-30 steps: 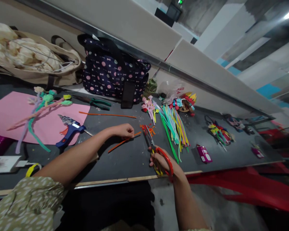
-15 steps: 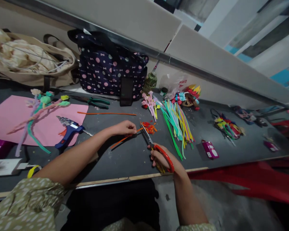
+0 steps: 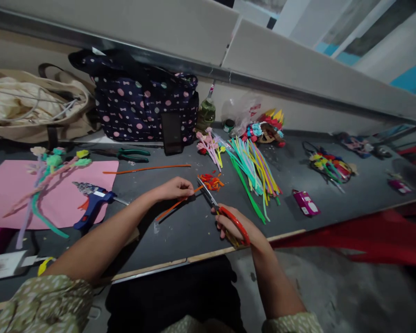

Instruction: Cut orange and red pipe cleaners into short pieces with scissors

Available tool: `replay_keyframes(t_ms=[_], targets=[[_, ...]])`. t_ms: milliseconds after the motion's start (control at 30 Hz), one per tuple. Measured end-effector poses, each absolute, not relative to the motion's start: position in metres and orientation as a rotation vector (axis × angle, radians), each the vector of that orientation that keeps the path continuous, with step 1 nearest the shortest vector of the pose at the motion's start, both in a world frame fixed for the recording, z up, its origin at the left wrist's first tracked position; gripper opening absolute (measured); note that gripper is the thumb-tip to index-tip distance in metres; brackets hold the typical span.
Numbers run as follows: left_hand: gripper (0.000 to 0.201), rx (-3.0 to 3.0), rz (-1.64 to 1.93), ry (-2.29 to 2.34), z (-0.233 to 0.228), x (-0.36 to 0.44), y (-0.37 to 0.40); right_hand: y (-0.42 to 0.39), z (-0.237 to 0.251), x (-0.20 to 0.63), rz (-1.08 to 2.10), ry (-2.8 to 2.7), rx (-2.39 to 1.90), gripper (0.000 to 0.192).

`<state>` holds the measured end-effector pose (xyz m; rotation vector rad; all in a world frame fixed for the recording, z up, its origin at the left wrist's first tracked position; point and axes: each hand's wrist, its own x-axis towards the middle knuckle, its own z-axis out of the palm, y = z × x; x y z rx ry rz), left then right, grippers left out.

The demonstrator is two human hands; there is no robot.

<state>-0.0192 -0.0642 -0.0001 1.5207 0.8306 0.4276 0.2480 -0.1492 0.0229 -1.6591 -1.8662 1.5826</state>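
My left hand (image 3: 178, 188) pinches an orange pipe cleaner (image 3: 169, 211), whose long end slants down to the left over the table. Its short end pokes out to the right, at the blades of the scissors (image 3: 210, 194). My right hand (image 3: 231, 222) is closed around their red handles. Just beyond the blade tips lies a small heap of cut orange pieces (image 3: 213, 181). Another orange pipe cleaner (image 3: 147, 169) lies straight across the table behind my left hand. Whether the blades are fully closed is hard to make out.
To the right lies a bundle of coloured pipe cleaners (image 3: 251, 166), with pink flowers (image 3: 211, 143) beside it. A glue gun (image 3: 95, 203) and pink paper (image 3: 7, 185) are at left. Pliers (image 3: 128, 154), a phone (image 3: 172, 133) and a dotted bag (image 3: 142, 101) stand behind.
The camera view has tilted and shifted slightly. Both hands keep their holds on the pipe cleaner and the scissors, with the blades still at the pipe cleaner's short end.
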Motion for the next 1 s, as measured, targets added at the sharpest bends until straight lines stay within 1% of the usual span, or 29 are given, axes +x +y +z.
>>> replay_keyframes(t_ms=[200,600,1000], targets=[[0.039,1.541,0.418,0.819,-0.001,-0.017,-0.064,-0.149,0.029,0.247,1.566,-1.914,-1.65,0.027],[0.043,1.548,0.41,0.835,0.011,-0.013,-0.067,-0.148,0.029,0.248,1.569,-1.927,-1.667,0.025],[0.041,1.538,0.382,0.83,0.011,-0.012,-0.067,-0.147,0.032,0.246,1.564,-1.925,-1.691,0.024]])
